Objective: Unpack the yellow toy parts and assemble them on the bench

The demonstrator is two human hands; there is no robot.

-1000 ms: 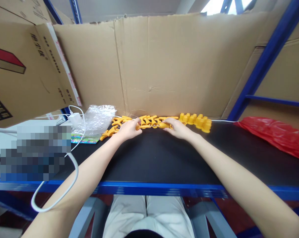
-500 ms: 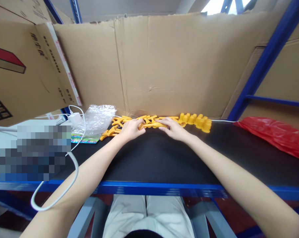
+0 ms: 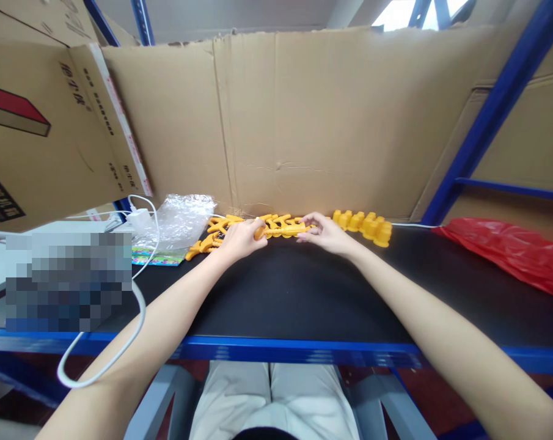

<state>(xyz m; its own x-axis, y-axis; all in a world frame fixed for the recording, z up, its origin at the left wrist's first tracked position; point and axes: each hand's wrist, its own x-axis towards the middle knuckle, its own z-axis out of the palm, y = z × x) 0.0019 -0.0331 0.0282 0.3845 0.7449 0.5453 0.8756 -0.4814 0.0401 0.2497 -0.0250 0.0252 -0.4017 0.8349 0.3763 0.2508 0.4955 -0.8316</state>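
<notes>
Near the back of the black tabletop, my left hand [image 3: 244,239] is closed around the left end of a long yellow plastic piece [image 3: 288,230]. The piece lies level and points to the right. At its right end is my right hand [image 3: 327,233], fingers curled above and thumb below, loosely around the tip. Behind and to the left of my left hand lie several branching yellow plastic parts [image 3: 206,245], partly hidden by it. A row of yellow cup-shaped parts [image 3: 370,227] stands just right of my right hand.
A clear plastic bag [image 3: 181,220] rests on a colourful flat package [image 3: 159,258] at the left. A white charger [image 3: 140,220] and a looping white cable [image 3: 141,311] are nearby. A red plastic bag [image 3: 500,247] lies right; a cardboard wall [image 3: 303,122] closes off the back.
My right hand has slid slightly right, and its fingers have gone from lying over the yellow piece to curling around its right tip. My left hand has hardly moved.
</notes>
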